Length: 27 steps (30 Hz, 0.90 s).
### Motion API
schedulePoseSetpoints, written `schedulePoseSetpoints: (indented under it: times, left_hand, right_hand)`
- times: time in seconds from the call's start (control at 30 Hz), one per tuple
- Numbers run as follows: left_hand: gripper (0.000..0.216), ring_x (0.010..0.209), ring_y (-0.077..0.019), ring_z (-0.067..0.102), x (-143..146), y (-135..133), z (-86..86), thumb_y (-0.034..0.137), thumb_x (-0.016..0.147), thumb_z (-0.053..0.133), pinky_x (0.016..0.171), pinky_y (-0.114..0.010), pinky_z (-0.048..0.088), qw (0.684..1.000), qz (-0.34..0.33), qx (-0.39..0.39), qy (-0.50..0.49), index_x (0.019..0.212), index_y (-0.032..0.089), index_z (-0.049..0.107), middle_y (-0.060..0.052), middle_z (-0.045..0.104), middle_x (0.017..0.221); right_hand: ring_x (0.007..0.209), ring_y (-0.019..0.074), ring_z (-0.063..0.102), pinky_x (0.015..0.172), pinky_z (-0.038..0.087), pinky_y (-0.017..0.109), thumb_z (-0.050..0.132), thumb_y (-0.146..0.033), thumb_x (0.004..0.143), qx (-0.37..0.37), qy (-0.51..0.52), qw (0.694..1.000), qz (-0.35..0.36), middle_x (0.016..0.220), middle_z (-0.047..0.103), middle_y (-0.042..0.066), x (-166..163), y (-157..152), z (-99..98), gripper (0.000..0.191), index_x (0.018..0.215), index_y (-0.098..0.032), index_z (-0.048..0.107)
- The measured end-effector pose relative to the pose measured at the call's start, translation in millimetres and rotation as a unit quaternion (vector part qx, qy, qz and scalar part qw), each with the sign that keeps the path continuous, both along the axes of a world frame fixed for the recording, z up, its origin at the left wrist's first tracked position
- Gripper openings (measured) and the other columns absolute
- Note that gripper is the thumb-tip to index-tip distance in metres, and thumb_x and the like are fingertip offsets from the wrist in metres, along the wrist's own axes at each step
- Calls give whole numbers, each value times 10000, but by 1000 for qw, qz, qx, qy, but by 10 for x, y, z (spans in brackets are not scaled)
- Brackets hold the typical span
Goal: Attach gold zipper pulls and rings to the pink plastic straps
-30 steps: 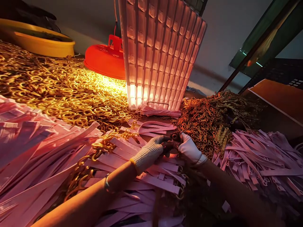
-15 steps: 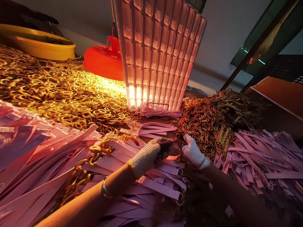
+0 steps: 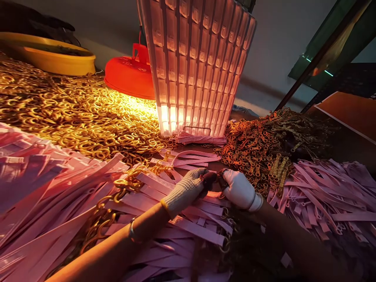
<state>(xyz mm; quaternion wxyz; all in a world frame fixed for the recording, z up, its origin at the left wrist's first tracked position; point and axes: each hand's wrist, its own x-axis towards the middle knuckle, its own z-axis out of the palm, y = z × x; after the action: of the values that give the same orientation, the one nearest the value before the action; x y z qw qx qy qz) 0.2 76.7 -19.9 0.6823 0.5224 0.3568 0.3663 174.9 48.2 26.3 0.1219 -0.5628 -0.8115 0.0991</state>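
The yellow basin (image 3: 58, 62) at the far left holds something dark that cannot be made out. A tall ribbed basket (image 3: 196, 66) stands upright in the middle of the tabletop (image 3: 337, 147), glowing at its base; its contents are hidden. Just left of it hangs a red lamp (image 3: 127, 76), low over a wide heap of gold rings (image 3: 79, 113). Right of the basket lies a pile of clasps (image 3: 258, 149). Pink strips (image 3: 44, 196) are heaped at both sides and under the forearms, with a gold chain (image 3: 123, 182) lying across them.

Both hands wear gloves. The left hand (image 3: 188, 190), in a knit glove, and the right hand (image 3: 239, 190), in a white one, meet fingertip to fingertip just above the strips, in front of the basket. Both are pinched narrow on a small piece (image 3: 217, 179) between them, too dark to identify. The left forearm comes in from lower left, a bangle (image 3: 132, 231) at the wrist.
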Motion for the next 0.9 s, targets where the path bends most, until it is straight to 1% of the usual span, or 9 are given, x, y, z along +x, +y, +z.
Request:
schedulePoseSetpoints:
  times: [0.07,0.1,0.17,0.23,0.33,0.5,0.63,0.8,0.9]
  left_hand:
    - [330,359,-75,416,5,-14,40,474,762,678,334,-172,275,998,-12,56,19,732,168,557,23,513,492]
    - [324,357,-74,409,3,-17,50,468,762,675,332,-169,271,998,-19,59,19,724,172,549,21,516,484]
    - [359,338,-67,364,-7,-16,56,503,770,658,318,-167,238,999,-37,24,4,697,183,511,27,492,455]
    - [414,339,-63,352,-19,-6,59,544,750,677,313,-166,220,998,-50,-28,-30,681,193,469,38,465,456]
    - [478,360,-49,358,-30,1,87,535,698,755,322,-155,213,994,-58,-67,-70,657,196,420,64,417,488]
    - [431,339,-30,291,-39,-45,170,484,764,733,322,-153,168,995,-58,-76,-30,652,178,452,65,431,468]
    - [363,340,-45,326,-45,-11,124,463,782,703,317,-153,192,994,-64,-80,-25,689,166,517,48,470,467]
    - [294,318,-65,352,-47,-9,40,430,779,681,301,-173,211,995,-61,-78,-29,738,153,594,27,516,472]
    - [213,335,-69,398,-52,-118,63,342,784,679,312,-176,237,992,-62,-103,-32,731,146,614,16,546,526]
  right_hand:
    - [822,221,614,757,475,299,568,-115,742,-2,-39,999,-6,883,682,95,2,-22,48,164,884,-144,645]
    - [836,221,618,769,477,300,559,-124,761,-5,-26,1000,1,897,686,98,12,-19,49,170,904,-143,649]
    - [884,213,626,813,485,299,515,-141,819,-11,65,998,20,947,691,102,59,21,-3,208,971,-138,657]
    - [907,202,627,851,495,305,479,-184,870,-16,178,984,20,975,691,98,133,89,-105,236,1014,-134,659]
    - [872,207,622,861,510,339,488,-222,862,-14,259,966,-4,935,686,93,221,168,-247,241,981,-124,673]
    - [944,215,618,942,497,360,494,-208,867,16,300,953,50,1027,693,79,173,121,-269,286,1074,-156,685]
    - [1037,229,620,991,480,383,488,-189,873,31,287,956,48,1090,688,91,119,106,-249,287,1085,-169,680]
    - [933,242,663,883,551,389,589,-298,817,-20,334,942,18,1010,719,104,40,50,-268,263,1026,-168,679]
    - [837,257,686,756,591,371,633,-247,707,-49,380,923,-32,912,735,101,105,-83,-256,292,986,-183,692]
